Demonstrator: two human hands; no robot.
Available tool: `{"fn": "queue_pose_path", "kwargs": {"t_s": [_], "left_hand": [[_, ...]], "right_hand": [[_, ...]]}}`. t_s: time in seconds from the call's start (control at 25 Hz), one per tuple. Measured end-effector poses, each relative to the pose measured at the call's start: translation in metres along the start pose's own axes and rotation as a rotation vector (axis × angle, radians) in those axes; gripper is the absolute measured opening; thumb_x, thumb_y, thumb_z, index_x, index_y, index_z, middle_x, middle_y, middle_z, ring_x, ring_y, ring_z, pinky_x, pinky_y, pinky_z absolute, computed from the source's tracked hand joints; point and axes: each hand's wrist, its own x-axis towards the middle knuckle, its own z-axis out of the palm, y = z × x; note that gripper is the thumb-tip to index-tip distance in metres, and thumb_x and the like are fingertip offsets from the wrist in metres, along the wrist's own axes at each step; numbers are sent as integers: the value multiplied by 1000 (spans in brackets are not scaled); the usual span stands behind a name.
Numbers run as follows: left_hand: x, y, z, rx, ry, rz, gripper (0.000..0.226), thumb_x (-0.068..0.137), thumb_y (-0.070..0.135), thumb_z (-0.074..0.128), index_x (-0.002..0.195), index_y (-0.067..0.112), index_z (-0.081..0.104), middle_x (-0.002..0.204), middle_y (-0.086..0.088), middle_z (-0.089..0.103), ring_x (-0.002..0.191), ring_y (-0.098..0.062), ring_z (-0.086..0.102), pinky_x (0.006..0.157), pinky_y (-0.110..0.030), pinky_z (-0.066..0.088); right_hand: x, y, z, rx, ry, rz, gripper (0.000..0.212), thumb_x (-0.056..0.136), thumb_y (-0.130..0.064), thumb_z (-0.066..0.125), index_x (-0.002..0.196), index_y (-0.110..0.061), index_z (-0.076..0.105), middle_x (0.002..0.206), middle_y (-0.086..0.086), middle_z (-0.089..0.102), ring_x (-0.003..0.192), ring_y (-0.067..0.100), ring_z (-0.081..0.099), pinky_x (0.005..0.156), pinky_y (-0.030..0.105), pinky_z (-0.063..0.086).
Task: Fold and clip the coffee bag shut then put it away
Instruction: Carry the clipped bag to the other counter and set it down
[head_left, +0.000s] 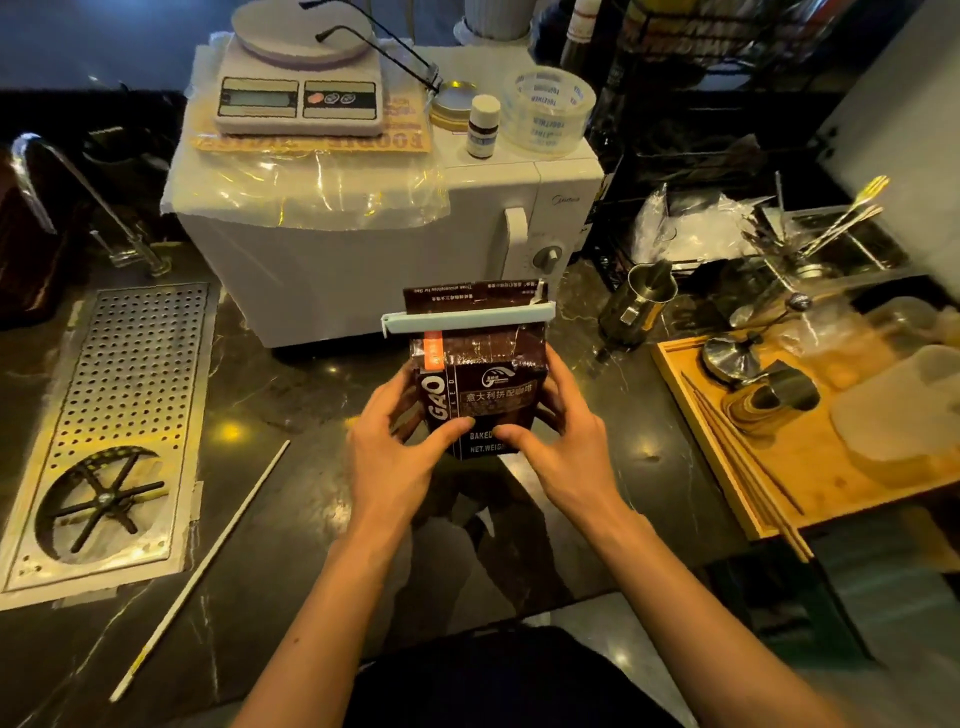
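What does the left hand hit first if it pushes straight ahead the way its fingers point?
The left hand is already on the coffee bag. Beyond the bag, the white microwave looks like the next thing, though depth is hard to judge.

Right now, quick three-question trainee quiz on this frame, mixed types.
1. True or false: the pale clip already sits across the coffee bag.
2. Which hands hold the bag? A) left hand only B) right hand only C) both
3. Fill in: the kitchen scale sits on top of the white ____.

Key: 1 true; 2 C; 3 appliance.
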Motion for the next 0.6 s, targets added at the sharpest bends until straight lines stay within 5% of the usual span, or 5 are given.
{"fn": "queue_pose_path", "kwargs": {"t_s": [0.24,0.44,0.6], "left_hand": [[2,26,27,-95,-247,76,78,68,18,86,138,20,52,130,4,64,119,-7,61,101,-38,52],[-31,52,75,-117,-425,139,77,66,24,86,136,26,53,127,10,64,118,-5,62,100,-39,53],[-71,82,125,-122,-543,207,75,69,18,85,132,35,49,122,18,63,114,1,62,98,-27,53]], "right_hand": [[-43,-19,-30,-24,334,88,92,76,-15,81,137,-57,25,122,-37,50,120,-15,49,98,6,39],[-95,-17,-74,-8,575,108,89,75,-14,82,145,-39,33,130,-28,52,124,-7,52,100,12,43],[-140,-9,-121,26,722,82,88,76,-9,80,141,-45,33,124,-29,56,120,-6,55,99,16,45]]}}
